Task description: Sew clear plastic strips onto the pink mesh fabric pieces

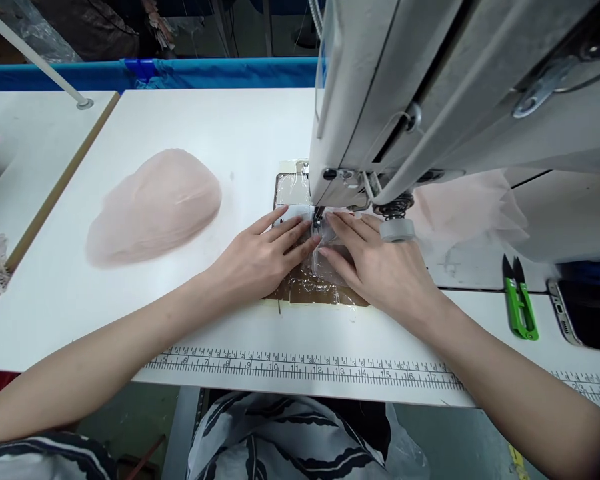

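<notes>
My left hand [267,257] lies palm down on the bed of a sewing machine [430,93], its stretched fingers pointing at the needle area. On the other side of the presser foot [317,216], my right hand [385,267] rests with its fingers extended. A piece of thin, sheer pale fabric [325,267] shows between my hands, under the right fingertips. Its edges are partly hidden by my fingers. Beneath is a brown plate [310,291] covered with shiny clear tape.
Sheer pink fabric pieces [160,207] lie at left, with more pink fabric [473,207] behind the machine's right side. Green thread snips [520,303] and a phone [587,310] sit at right. A printed ruler [295,369] runs along the white table's front edge.
</notes>
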A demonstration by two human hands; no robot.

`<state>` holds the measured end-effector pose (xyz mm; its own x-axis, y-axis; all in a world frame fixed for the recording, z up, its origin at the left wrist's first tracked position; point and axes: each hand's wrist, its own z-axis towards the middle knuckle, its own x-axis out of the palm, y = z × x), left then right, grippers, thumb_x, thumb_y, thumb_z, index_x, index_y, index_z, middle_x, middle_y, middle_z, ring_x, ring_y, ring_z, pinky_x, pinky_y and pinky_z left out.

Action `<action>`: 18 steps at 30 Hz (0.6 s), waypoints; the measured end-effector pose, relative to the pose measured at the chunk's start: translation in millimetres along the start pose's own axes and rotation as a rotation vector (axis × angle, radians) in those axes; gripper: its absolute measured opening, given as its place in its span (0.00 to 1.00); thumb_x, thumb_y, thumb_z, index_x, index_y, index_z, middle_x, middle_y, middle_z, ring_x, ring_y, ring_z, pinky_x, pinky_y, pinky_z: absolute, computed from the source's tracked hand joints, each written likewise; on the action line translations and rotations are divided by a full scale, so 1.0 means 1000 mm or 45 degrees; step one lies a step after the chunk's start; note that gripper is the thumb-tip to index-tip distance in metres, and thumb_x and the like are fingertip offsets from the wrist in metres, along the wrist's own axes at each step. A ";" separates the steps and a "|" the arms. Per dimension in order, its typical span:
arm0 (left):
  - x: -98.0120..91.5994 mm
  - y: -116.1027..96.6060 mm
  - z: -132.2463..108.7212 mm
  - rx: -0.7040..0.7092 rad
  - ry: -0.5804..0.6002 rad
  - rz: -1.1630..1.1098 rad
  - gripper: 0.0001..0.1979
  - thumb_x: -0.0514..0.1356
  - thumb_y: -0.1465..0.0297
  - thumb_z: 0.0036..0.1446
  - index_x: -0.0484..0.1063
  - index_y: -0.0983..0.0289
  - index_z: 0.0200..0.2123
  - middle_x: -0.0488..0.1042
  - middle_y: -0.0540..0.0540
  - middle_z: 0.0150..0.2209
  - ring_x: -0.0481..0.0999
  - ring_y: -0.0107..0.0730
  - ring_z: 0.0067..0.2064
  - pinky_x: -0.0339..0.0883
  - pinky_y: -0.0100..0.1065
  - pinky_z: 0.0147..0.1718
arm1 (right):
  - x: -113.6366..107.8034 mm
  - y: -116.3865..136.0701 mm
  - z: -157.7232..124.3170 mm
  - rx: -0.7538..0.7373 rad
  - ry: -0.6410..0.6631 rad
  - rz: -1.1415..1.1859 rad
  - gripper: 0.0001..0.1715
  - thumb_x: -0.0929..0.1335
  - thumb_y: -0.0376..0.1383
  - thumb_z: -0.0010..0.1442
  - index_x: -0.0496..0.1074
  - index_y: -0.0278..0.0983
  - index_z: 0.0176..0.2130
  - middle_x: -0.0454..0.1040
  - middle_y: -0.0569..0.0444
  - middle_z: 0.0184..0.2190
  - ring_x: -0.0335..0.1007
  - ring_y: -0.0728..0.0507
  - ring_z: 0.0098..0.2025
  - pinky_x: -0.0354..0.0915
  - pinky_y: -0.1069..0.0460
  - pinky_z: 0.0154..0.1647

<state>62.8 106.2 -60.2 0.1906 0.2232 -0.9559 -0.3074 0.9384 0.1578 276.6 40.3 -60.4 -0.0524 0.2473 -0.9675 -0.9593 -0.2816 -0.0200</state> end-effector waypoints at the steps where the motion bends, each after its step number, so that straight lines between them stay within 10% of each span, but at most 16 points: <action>1: -0.001 -0.002 0.000 -0.012 0.003 0.022 0.21 0.51 0.77 0.65 0.67 0.72 0.60 0.69 0.67 0.60 0.70 0.47 0.62 0.61 0.52 0.64 | 0.000 0.000 0.001 -0.006 0.005 0.002 0.29 0.60 0.45 0.70 0.68 0.29 0.60 0.77 0.40 0.51 0.71 0.35 0.52 0.68 0.44 0.43; 18: -0.004 -0.013 0.004 -0.053 -0.036 0.166 0.18 0.52 0.79 0.65 0.71 0.72 0.56 0.74 0.66 0.56 0.74 0.45 0.58 0.63 0.52 0.63 | -0.001 0.001 0.003 0.002 0.038 0.091 0.27 0.60 0.42 0.69 0.69 0.28 0.59 0.74 0.40 0.55 0.67 0.34 0.57 0.64 0.42 0.55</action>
<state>70.0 94.2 -57.4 0.1726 0.3507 -0.9204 -0.3694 0.8893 0.2696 275.0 42.8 -58.2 -0.1128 0.1991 -0.9735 -0.9538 -0.2963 0.0499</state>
